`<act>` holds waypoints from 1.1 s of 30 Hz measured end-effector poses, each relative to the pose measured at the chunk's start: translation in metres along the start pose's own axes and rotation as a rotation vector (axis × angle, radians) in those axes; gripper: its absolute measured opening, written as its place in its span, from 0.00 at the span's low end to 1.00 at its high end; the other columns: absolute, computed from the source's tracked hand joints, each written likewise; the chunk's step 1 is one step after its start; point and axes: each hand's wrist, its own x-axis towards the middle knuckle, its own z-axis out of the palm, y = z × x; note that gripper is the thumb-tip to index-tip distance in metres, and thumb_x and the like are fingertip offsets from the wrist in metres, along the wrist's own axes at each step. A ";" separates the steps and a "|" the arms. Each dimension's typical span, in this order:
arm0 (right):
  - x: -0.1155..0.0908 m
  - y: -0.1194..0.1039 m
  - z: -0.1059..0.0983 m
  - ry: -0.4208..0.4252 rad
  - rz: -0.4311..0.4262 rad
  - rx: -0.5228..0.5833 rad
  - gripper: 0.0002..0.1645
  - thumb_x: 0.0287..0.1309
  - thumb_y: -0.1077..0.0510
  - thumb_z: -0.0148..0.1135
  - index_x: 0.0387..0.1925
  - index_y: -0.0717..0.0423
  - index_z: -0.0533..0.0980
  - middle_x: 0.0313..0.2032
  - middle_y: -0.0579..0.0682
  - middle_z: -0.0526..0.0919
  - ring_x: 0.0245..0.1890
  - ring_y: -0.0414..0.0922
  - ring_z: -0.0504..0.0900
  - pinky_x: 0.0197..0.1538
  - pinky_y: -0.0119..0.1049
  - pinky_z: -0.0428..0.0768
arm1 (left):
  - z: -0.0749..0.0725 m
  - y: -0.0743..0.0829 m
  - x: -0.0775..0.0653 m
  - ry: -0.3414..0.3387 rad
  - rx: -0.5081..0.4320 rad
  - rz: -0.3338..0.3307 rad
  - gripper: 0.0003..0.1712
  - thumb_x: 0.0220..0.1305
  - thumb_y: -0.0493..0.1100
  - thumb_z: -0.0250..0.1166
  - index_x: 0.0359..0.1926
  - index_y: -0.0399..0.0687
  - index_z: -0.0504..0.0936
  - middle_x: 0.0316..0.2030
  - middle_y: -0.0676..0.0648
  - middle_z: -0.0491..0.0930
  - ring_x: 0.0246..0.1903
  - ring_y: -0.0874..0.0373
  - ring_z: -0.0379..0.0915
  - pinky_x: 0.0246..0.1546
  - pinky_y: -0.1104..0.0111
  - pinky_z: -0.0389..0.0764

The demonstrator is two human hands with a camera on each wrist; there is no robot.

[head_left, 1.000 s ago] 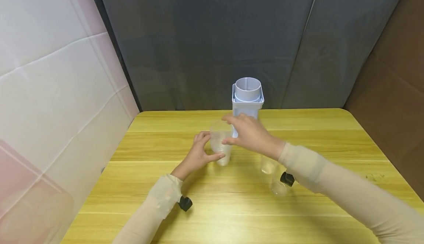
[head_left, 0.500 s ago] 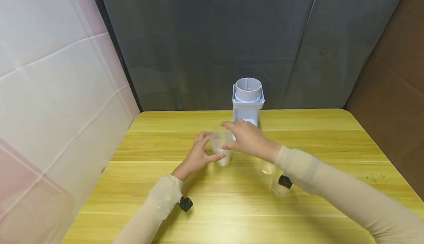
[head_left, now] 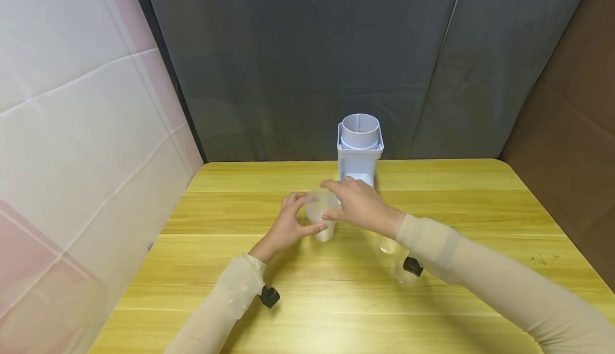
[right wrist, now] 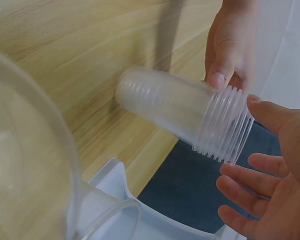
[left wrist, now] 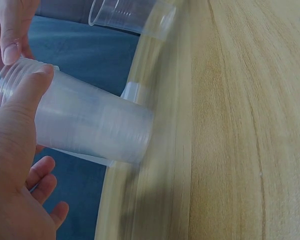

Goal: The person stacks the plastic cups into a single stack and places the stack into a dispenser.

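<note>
A nested stack of clear plastic cups (head_left: pixel 314 210) stands upright on the table between my hands. My left hand (head_left: pixel 288 220) grips the side of the stack, its thumb across the front and fingers behind. In the left wrist view its thumb lies along the stack (left wrist: pixel 90 115) just under the rims. At the mouth of the stack, my right hand (head_left: pixel 362 204) spans the top rim. The right wrist view shows its thumb and a fingertip on opposite sides of the outermost rim (right wrist: pixel 240 135), with its other fingers loosely bent.
A pale blue square holder (head_left: pixel 357 156) with a round tube in its top stands behind the right hand. Two single clear cups (head_left: pixel 386 244) (head_left: pixel 403 275) stand under the right forearm. Grey panels (head_left: pixel 298 65) rise beyond the wooden table (head_left: pixel 298 311).
My right hand has moved down with a cup, so the top rim sits lower on the stack. The left hand has kept its grip and place.
</note>
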 end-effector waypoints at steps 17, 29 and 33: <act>-0.001 0.000 0.003 -0.006 0.000 0.012 0.41 0.50 0.41 0.74 0.62 0.53 0.73 0.53 0.52 0.85 0.49 0.53 0.83 0.49 0.51 0.82 | 0.000 0.002 -0.001 -0.004 -0.004 0.003 0.40 0.53 0.52 0.77 0.66 0.54 0.72 0.64 0.45 0.66 0.66 0.46 0.54 0.64 0.42 0.67; -0.012 0.007 -0.007 -0.011 0.028 0.040 0.43 0.50 0.40 0.74 0.64 0.53 0.72 0.53 0.55 0.84 0.50 0.54 0.83 0.51 0.52 0.81 | 0.000 0.001 0.000 0.003 0.011 -0.004 0.41 0.51 0.52 0.78 0.66 0.52 0.72 0.64 0.45 0.67 0.65 0.47 0.55 0.64 0.43 0.68; -0.020 0.018 -0.013 0.014 0.056 0.049 0.43 0.48 0.40 0.75 0.63 0.52 0.72 0.52 0.56 0.85 0.49 0.55 0.83 0.49 0.52 0.81 | 0.000 0.002 0.000 0.011 0.008 -0.008 0.42 0.50 0.52 0.79 0.65 0.51 0.73 0.63 0.45 0.68 0.65 0.47 0.56 0.64 0.44 0.67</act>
